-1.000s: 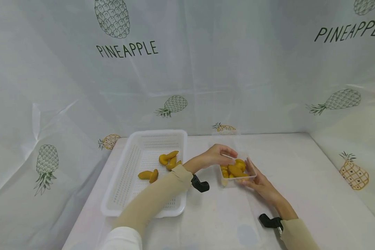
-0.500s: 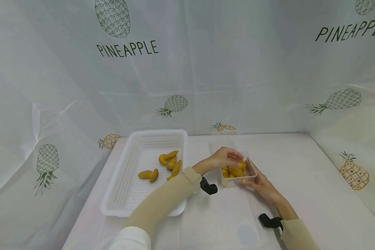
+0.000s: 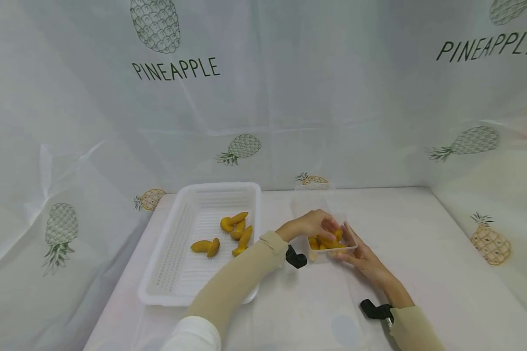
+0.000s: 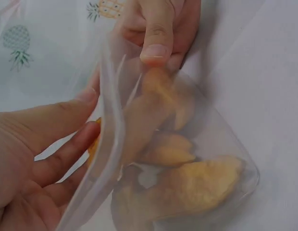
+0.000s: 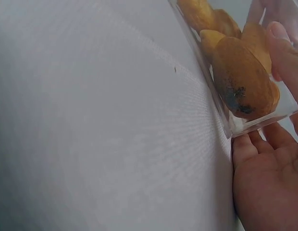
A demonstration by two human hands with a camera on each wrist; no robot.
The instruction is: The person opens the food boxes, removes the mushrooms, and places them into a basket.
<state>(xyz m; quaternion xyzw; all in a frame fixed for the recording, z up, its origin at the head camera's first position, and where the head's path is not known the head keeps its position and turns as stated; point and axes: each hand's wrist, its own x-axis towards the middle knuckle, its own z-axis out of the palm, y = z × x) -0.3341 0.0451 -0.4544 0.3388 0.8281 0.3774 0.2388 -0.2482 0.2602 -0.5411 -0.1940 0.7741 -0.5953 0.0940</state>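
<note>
A clear plastic box holds several yellow-brown mushrooms and stands on the table. My right hand grips the box at its right side, thumb on the near wall and fingers along the side. My left hand reaches over the left rim into the box, fingertips at the mushrooms. In the left wrist view its thumb and fingers are apart, with an orange piece at the fingertips behind the box wall. The box's clear lid stands folded back behind it.
A white perforated basket to the left holds several more mushrooms. My left forearm passes over the basket's right rim. A curtain printed with pineapples hangs behind the white table.
My left hand has moved right and down into the box, from above its left side onto the mushrooms. The right hand keeps its grip on the box. The view has shifted slightly.
</note>
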